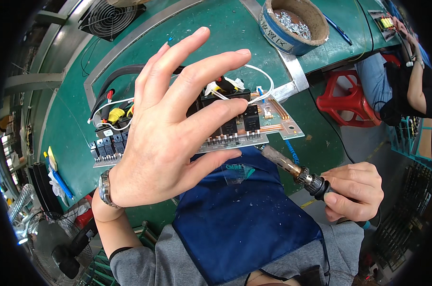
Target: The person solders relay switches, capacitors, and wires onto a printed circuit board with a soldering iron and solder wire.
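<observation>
My left hand (161, 131), with a metal wristwatch (104, 188), grips a circuit board (283, 125) between thumb and index finger. Its other fingers are raised and spread over the board. Black components (251, 119) stand along the near edge of the board, and white wires (269, 78) loop above it. Much of the board's middle is hidden behind the hand. In my right hand (356, 190) is a soldering iron (299, 174), pointed up and left. Its tip is close to the board's near edge; contact cannot be made out.
A round tub (268, 35) holding silvery bits stands at the back of the green table (221, 40), beside a blue pen (337, 29). A black fan (112, 19) is at the back left. To the right are a red stool (342, 97) and another person's arm (417, 81).
</observation>
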The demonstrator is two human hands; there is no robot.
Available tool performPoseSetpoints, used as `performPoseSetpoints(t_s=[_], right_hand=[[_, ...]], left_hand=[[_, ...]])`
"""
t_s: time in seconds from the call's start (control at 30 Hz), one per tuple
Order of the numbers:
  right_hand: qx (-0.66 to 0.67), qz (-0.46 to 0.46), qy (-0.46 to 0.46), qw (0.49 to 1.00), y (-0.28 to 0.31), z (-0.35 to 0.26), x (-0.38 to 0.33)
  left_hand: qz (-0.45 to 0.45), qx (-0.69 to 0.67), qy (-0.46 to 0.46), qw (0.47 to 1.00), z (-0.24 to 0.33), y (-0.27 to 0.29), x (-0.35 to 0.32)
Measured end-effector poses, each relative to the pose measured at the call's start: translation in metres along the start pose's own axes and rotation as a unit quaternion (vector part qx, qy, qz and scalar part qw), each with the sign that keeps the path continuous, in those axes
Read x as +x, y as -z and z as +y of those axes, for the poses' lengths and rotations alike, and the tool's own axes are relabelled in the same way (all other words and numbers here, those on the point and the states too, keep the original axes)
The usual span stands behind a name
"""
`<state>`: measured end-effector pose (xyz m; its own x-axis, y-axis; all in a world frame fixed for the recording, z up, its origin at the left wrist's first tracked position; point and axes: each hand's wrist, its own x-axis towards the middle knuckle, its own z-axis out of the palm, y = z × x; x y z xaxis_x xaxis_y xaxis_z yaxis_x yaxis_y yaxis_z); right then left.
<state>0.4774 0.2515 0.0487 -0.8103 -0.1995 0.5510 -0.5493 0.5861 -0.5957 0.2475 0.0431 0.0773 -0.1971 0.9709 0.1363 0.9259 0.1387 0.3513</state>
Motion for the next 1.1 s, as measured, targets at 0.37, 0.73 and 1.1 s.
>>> performPoseSetpoints(t_s=[0.37,0.73,1.1], right_hand=[[-0.007,0.012,0.029,0.999,-0.0007,0.0036,-0.0001],[-0.019,0.020,0.044,0.999,0.0009,0.0058,-0.0041],[-0.020,0.023,0.042,0.999,0.0048,0.0021,-0.0037]], left_hand=[[-0.003,-0.005,-0.004,1.000,-0.0012,-0.0005,-0.0005],[-0.001,-0.004,-0.004,1.000,-0.0005,-0.0004,0.0000],[0.003,-0.004,-0.006,1.000,-0.0010,-0.0006,0.0006]])
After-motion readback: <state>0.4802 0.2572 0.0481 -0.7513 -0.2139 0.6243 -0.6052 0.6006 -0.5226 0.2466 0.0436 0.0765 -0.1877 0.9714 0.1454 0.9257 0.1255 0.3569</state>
